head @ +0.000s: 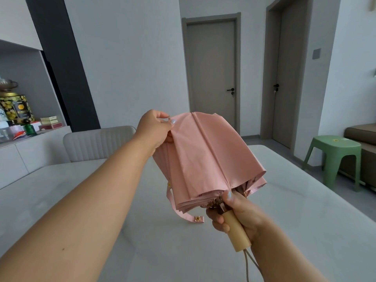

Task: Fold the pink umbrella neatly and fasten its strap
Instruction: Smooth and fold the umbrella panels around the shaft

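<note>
The pink umbrella [205, 157] is collapsed and held in the air above the table, its canopy loose and spread in broad panels. My right hand [234, 212] grips the pale wooden handle [237, 231] near the ribs, thumb up against the fabric edge. My left hand [155, 130] pinches a fold of the canopy near its tip end. The pink strap [187, 215] hangs free below the canopy, with its gold snap [197, 218] showing at the end. A beige wrist cord [249, 265] trails from the handle's base.
A pale marble-look table [81, 190] spreads under my arms. A grey chair [97, 145] stands at its far side. A green stool [333, 157] and a brown sofa sit to the right. Tins and boxes crowd a shelf [24, 137] at left. Two grey doors are behind.
</note>
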`<state>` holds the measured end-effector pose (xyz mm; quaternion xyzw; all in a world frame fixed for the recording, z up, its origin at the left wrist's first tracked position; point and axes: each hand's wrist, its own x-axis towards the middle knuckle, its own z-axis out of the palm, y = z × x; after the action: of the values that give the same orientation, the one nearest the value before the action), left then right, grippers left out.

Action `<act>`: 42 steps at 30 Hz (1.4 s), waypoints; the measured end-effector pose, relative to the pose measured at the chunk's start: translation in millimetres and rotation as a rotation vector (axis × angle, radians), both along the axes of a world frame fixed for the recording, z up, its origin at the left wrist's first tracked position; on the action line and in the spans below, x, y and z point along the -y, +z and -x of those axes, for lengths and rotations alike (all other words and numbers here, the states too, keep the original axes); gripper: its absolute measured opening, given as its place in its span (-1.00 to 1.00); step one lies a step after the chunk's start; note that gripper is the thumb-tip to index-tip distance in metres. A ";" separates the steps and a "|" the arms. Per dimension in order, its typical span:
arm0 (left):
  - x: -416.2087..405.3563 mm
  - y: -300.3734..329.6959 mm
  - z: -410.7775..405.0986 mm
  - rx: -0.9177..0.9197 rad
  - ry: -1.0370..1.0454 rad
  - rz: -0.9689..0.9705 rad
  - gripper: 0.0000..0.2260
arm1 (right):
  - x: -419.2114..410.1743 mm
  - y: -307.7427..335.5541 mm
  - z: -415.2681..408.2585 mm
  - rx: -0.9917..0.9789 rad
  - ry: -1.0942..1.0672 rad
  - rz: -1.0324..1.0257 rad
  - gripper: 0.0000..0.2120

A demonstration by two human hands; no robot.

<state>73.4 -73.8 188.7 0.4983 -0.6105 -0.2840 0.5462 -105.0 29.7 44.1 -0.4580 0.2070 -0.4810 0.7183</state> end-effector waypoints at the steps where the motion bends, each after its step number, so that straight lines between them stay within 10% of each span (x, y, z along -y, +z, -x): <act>1: -0.5 -3.1 -0.6 0.019 0.009 0.036 -0.85 | -0.1 -0.1 -0.6 0.047 0.008 -0.029 -0.22; 12: -2.0 -3.2 2.3 0.209 0.246 -0.034 -0.87 | -8.6 7.9 -13.4 -0.286 -0.345 -0.111 -0.66; 16: -38.7 -2.8 31.1 0.344 0.530 0.564 -0.70 | -8.1 11.3 -13.2 -0.391 -0.452 -0.138 -0.70; 19: -58.0 -23.7 62.6 0.451 0.373 0.793 -0.70 | -7.2 11.4 -15.1 -0.427 -0.490 -0.148 -0.70; 26: -33.9 -79.9 70.7 0.440 0.030 -0.023 -0.34 | -7.8 12.0 -15.8 -0.439 -0.486 -0.145 -0.71; 34: -28.6 -82.0 55.8 -0.312 -0.115 -0.396 -0.05 | -11.8 15.0 -17.8 -0.416 -0.384 -0.145 -0.70; 42: -25.3 -95.6 42.6 -0.492 -0.121 -0.425 -0.38 | -10.3 13.9 -20.3 -0.483 -0.381 -0.127 -0.64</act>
<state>30.9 -48.5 93.1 0.4802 -0.4158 -0.5488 0.5434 -84.7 40.0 58.0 -0.4663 0.4834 -0.4704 0.5724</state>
